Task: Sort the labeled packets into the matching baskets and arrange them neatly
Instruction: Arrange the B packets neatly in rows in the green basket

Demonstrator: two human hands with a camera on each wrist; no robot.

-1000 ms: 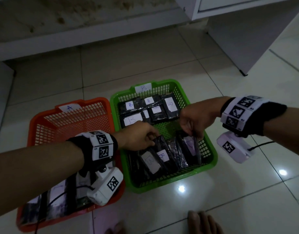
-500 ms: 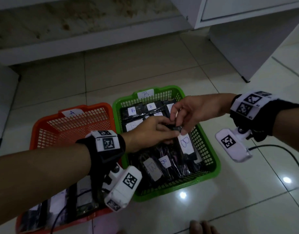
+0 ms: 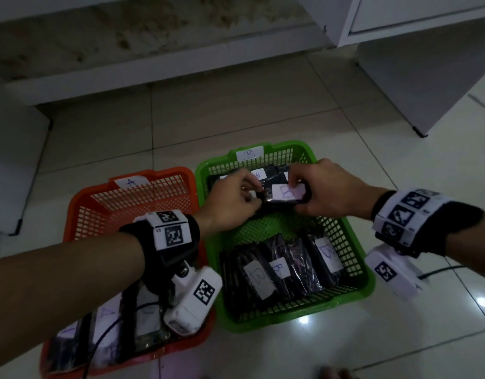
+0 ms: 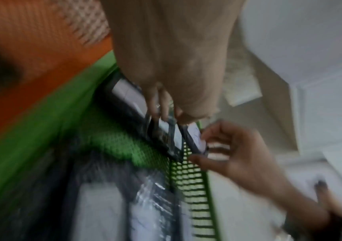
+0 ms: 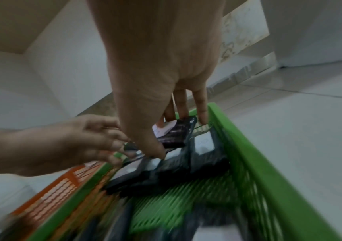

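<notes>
Both hands, left hand (image 3: pixel 233 203) and right hand (image 3: pixel 326 191), pinch one B packet (image 3: pixel 285 194) between their fingers, above the green basket (image 3: pixel 356 255).

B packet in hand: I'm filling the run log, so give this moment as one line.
both hands hold B packet | left hand, right hand | over green basket far end | not released
</notes>
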